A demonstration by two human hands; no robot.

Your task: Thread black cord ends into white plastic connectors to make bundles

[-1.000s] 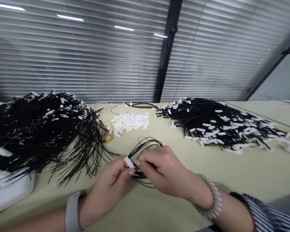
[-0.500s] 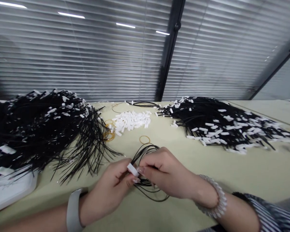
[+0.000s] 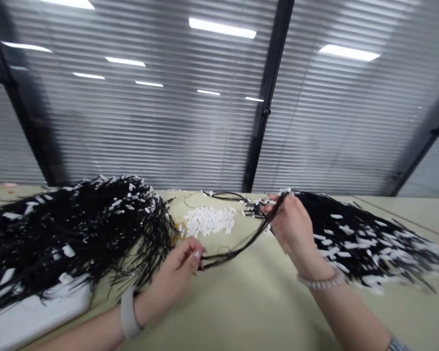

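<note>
A bundle of thin black cables (image 3: 237,251) stretches in a curve between my two hands, above the table. My left hand (image 3: 181,263) pinches its lower left end between thumb and fingers. Higher up and to the right, my right hand (image 3: 290,217) closes on the other end, near the tips. The white piece at the left end is covered by my fingers. Behind the cables lies a loose pile of small white connectors (image 3: 210,221).
A large heap of black cables (image 3: 106,234) with white tags covers the left side, partly over a white tray (image 3: 51,314). Another heap of black cables (image 3: 322,209) lies at the right. Yellow rubber bands (image 3: 176,234) sit by the connectors. Window blinds (image 3: 161,131) stand behind the table (image 3: 249,302).
My right hand has moved up and to the right, drawing the coiled cables out into a long curve. My left hand stays low at the left. The view has tilted upward.
</note>
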